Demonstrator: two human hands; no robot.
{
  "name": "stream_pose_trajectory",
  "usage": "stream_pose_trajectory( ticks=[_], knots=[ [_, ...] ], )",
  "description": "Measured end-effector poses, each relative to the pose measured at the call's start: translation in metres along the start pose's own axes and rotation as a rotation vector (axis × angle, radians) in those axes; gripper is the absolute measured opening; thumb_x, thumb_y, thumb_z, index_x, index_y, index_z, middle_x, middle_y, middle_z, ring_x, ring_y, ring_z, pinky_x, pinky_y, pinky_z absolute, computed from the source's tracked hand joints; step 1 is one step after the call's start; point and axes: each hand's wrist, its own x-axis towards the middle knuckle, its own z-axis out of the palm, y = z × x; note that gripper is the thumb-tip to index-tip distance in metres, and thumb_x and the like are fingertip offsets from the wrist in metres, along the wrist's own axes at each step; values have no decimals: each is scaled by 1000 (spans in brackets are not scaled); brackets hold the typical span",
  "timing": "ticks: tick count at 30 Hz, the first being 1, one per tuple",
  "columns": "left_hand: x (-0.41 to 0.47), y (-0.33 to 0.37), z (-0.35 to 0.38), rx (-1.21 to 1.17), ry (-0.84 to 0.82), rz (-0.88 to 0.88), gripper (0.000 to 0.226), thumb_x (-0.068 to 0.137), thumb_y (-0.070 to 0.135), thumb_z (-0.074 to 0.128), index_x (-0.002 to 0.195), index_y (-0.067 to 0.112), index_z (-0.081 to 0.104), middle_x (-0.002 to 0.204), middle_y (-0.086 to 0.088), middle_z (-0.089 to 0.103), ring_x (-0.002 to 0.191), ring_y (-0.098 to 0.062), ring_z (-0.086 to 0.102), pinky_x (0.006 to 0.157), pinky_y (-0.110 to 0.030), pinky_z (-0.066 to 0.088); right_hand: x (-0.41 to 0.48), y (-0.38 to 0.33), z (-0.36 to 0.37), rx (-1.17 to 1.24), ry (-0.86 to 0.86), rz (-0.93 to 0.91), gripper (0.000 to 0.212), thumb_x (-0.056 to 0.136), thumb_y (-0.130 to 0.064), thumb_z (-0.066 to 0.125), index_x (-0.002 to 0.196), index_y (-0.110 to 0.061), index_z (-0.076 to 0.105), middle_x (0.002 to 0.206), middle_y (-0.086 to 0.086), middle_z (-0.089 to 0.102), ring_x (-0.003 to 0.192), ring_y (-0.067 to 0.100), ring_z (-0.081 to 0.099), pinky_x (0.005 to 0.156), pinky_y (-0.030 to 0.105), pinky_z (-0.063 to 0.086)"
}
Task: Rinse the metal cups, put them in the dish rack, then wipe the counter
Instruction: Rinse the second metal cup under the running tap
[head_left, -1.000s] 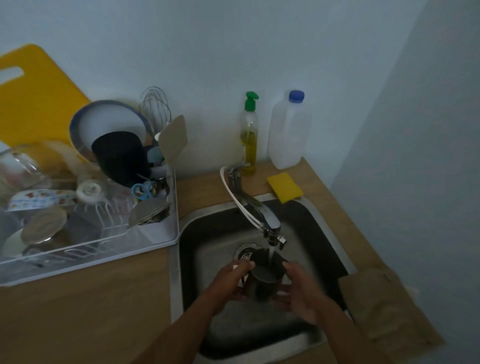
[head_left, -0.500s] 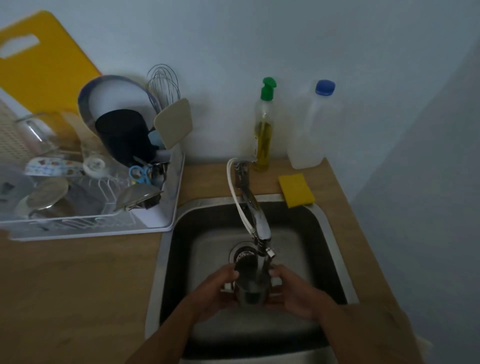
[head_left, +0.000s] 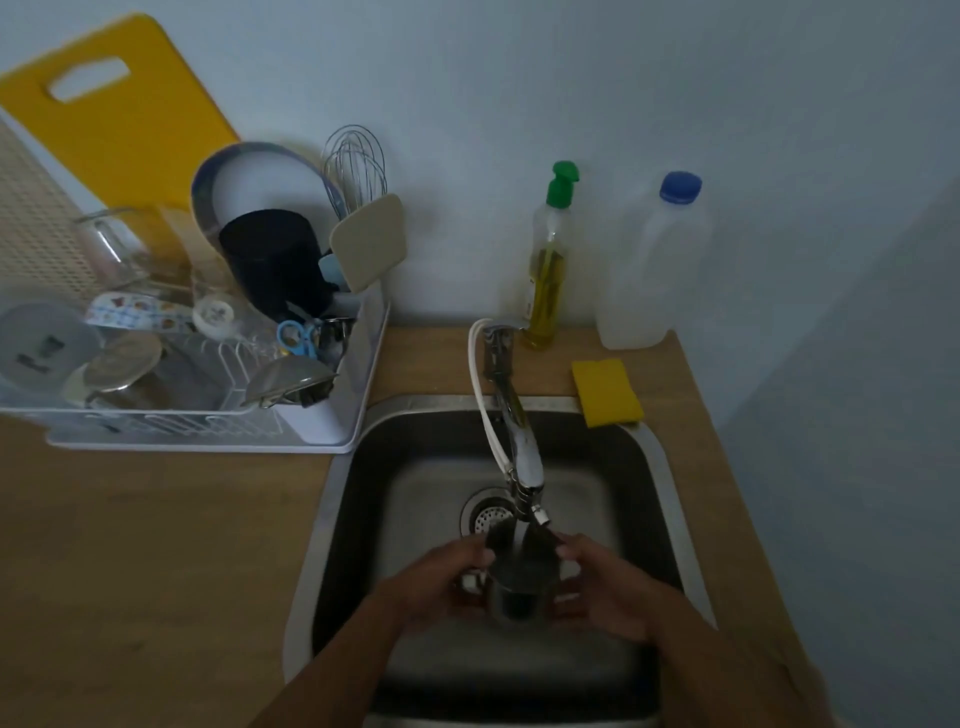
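Metal cup (head_left: 521, 577) held upright over the sink (head_left: 660, 447) under the tap (head_left: 522, 452), left hand (head_left: 441, 587) and right hand (head_left: 605, 592) curled round its sides. Likely light, stiff, wet-slippery; grip mid-wall.

No legible text (too dim, blurred)

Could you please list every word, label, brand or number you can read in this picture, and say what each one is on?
No text can be read here.
Dish soap bottle: a label strip on its side, too blurred to read.
Grey round piece in the dish rack: dark marks, too blurred to read.
Patterned bowl rim: coloured pictures, no legible words.
Metal cup: no marking visible.
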Motion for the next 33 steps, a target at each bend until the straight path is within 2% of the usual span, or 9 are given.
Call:
stream_pose_trajectory(
  ticks=[5, 10, 14, 17, 20, 25, 27, 30, 33],
  knots=[
    [9, 5, 17, -24, 82, 115, 45, 77, 33, 64, 122, 31, 63, 122, -9, 64, 112, -31, 57, 96, -46, 48, 7, -15, 4, 50, 87, -111, 62, 68, -46, 69, 122, -16, 61, 128, 25, 55, 113, 41, 57, 89, 47, 53],
    [-2, 6, -4, -142, 132, 41, 32, 82, 26, 59, 112, 14, 64, 106, -13, 67, 90, -30, 64, 73, -39, 54, 8, -4, 22, -7, 30, -58, 59, 69, -48, 73, 120, -21, 60, 129, 26, 51, 115, 43, 56, 96, 51, 51],
    [4, -4, 23, -27, 73, 76, 28, 91, 26, 55, 116, 24, 65, 120, -10, 62, 111, -32, 58, 93, -46, 52, 8, -4, -12, -1, 85, -56, 70, 63, -43, 70, 127, -20, 57, 131, 29, 51, 118, 49, 52, 104, 55, 44],
    [-1, 7, 22, -77, 159, 130, 27, 90, 27, 55, 114, 34, 66, 114, -4, 68, 105, -27, 61, 88, -44, 53, 17, -9, 12, 55, 151, -137, 67, 61, -52, 74, 117, -17, 64, 125, 24, 57, 113, 41, 57, 93, 49, 52],
    [-5, 10, -1, -157, 183, 48, 22, 91, 24, 53, 111, 25, 64, 116, -10, 62, 99, -30, 60, 82, -42, 52, 14, 2, 31, 50, 99, -113, 45, 76, -47, 65, 111, -20, 65, 119, 22, 60, 110, 41, 60, 95, 48, 51],
    [-1, -8, 23, -22, 42, 17, 30, 89, 27, 58, 119, 25, 65, 121, -9, 61, 115, -30, 55, 98, -48, 49, 6, 6, -13, 36, 99, 3, 72, 68, -46, 71, 129, -14, 53, 130, 28, 53, 117, 48, 54, 99, 52, 47],
    [0, -6, 35, -28, 82, 89, 32, 87, 30, 61, 119, 28, 65, 118, -6, 67, 114, -30, 59, 96, -45, 50, 14, -1, -8, 84, 177, -69, 79, 59, -53, 75, 125, -13, 58, 128, 25, 54, 112, 43, 57, 87, 50, 54],
    [-1, -1, 18, -154, 194, 95, 39, 82, 30, 62, 120, 21, 63, 121, -12, 65, 107, -33, 61, 93, -48, 49, 20, -1, 23, 78, 187, -142, 57, 67, -54, 68, 107, -14, 69, 116, 22, 63, 101, 35, 62, 84, 43, 54],
    [-6, -5, 0, -94, 172, 8, 31, 83, 30, 62, 112, 19, 62, 123, -14, 57, 108, -35, 58, 97, -48, 47, 9, 8, 21, 13, 114, -67, 62, 64, -54, 73, 114, -19, 64, 118, 23, 60, 105, 39, 62, 89, 45, 52]
  ],
)
